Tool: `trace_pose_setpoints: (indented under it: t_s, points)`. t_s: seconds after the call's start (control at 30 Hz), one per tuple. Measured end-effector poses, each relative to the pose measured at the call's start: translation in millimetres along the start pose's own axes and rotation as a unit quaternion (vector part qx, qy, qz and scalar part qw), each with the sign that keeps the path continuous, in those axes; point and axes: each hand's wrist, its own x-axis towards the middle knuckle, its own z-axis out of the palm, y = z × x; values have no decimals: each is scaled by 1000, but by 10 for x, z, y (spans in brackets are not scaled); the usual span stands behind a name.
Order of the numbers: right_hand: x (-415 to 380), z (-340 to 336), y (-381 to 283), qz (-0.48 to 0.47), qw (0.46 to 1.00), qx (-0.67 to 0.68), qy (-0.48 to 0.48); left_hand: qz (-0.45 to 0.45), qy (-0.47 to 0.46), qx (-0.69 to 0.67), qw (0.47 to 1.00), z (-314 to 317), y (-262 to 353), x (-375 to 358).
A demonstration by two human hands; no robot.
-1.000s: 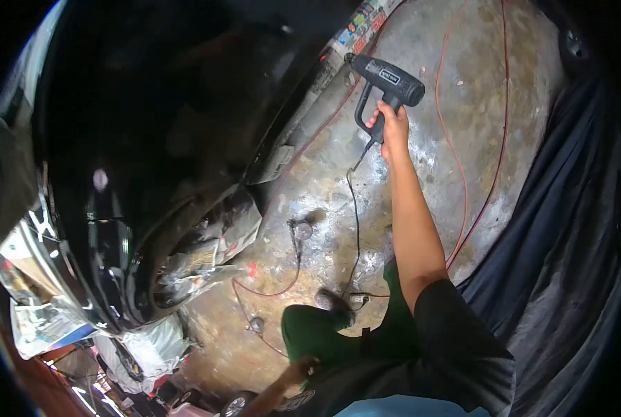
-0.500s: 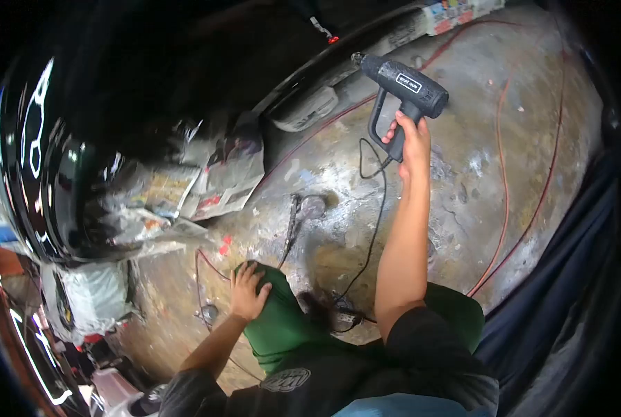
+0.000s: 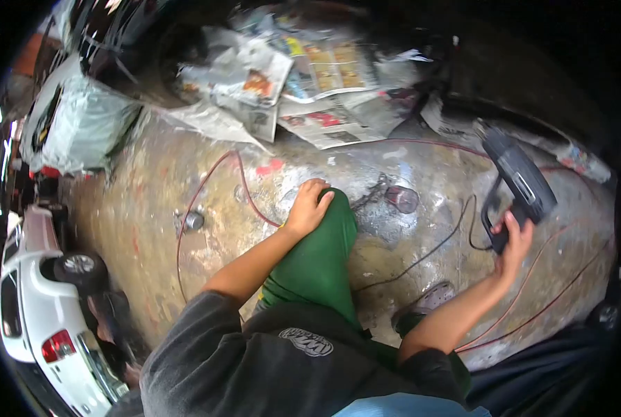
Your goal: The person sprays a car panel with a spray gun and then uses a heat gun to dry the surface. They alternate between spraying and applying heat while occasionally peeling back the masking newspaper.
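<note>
My right hand (image 3: 513, 240) is wrapped round the handle of a black heat gun (image 3: 520, 177), whose nozzle points up and left toward the dark car body. A black cord (image 3: 428, 258) runs from the gun's handle across the floor toward my legs. My left hand (image 3: 310, 206) lies on the knee of my green trousers (image 3: 317, 260), fingers slightly spread and holding nothing. Newspaper sheets (image 3: 331, 118) cover the lower part of the dark car in front of me.
Red hoses (image 3: 239, 182) snake over the stained floor (image 3: 143, 229). A small metal can (image 3: 194, 220) stands at the left, and a round dark object (image 3: 402, 199) lies ahead of my knee. A white vehicle (image 3: 53, 306) and a plastic-wrapped part (image 3: 88, 125) are at far left.
The view has swung left, bringing the white vehicle and more newspaper into sight. The heat gun, still in my right hand, now appears farther right and lower. My left hand remains on my knee.
</note>
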Motion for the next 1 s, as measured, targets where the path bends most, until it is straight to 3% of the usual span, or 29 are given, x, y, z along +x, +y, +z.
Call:
trace_pose_setpoints:
  t_s: [0.13,0.27,0.33,0.47,0.67,0.8,0.83,0.93,1.0]
  points:
    - [-279,45,-315,-50,998,-37,-13,-123,157,-107,974,6,-534,198]
    - [-527,238,-691,-59,997,-53,12,-203,347,-200,894,-450,-1488,733]
    - [-622,306,-848,-79,995,-56,3,-167,472,-140,854,-891,-1972,1116]
    - [-777,414,-1166,-107,988,-110,-21,-151,560,-64,812,-1722,-2505,1647]
    - [-992,588,-1397,-112,989,-91,-32,-203,433,-103,872,-2006,-2487,1977]
    - [-1078,640,-1477,-121,988,-95,-27,-217,397,-196,870,-1900,-2828,2051]
    - [-1081,617,-1480,-122,987,-98,-26,-220,411,-201,862,-1864,-2853,2052]
    - [-1078,577,-1441,-132,986,-96,-23,-159,459,-388,784,-1715,-2956,2016]
    - [-1099,554,-1430,-134,988,-82,3,-184,481,-400,759,-1660,-2988,1938]
